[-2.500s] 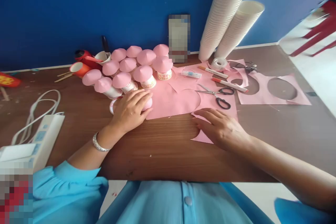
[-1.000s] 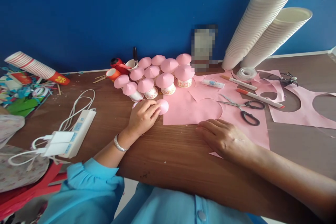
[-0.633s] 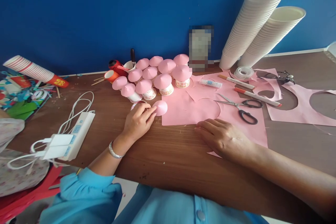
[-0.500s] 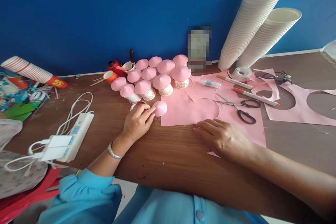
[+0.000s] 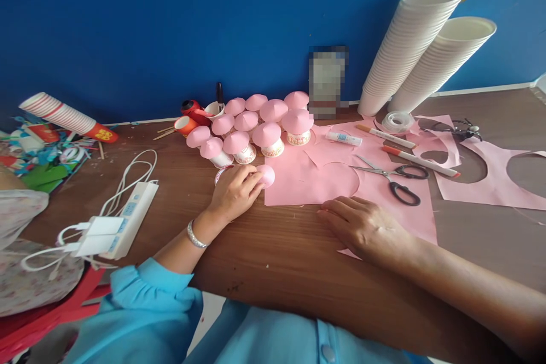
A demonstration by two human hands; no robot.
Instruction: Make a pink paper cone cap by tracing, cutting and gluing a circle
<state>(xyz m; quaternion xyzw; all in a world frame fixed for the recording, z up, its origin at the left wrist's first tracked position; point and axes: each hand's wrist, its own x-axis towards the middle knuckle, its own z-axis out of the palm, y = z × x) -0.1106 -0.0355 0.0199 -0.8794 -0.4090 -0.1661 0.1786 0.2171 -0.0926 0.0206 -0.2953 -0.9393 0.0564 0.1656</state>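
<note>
My left hand point(image 5: 236, 193) has its fingers bent together at a small pink paper cone point(image 5: 267, 176), gripping its near left side; the fingertips partly cover it. Behind that hand, the patterned rim of a paper cup point(image 5: 222, 172) peeks out, mostly hidden. Palm down, my right hand point(image 5: 358, 222) lies flat with fingers stretched out at the lower edge of the pink paper sheet point(image 5: 294, 182). Just beyond both hands stand several small paper cups point(image 5: 273, 148) topped with pink cones point(image 5: 267, 133). Black-handled scissors point(image 5: 390, 172) rest on the sheet.
A glue stick point(image 5: 343, 138), two markers point(image 5: 420, 161) and a tape roll point(image 5: 397, 121) lie right of centre. Tall white cup stacks point(image 5: 409, 51) lean near the blue wall. At left are a power strip point(image 5: 130, 222) with cables and a red-and-white cup stack point(image 5: 68, 118).
The whole view has shifted slightly, so things sit a little farther right. My left fingers have come farther over the pink cone. My right hand stays flat in place.
</note>
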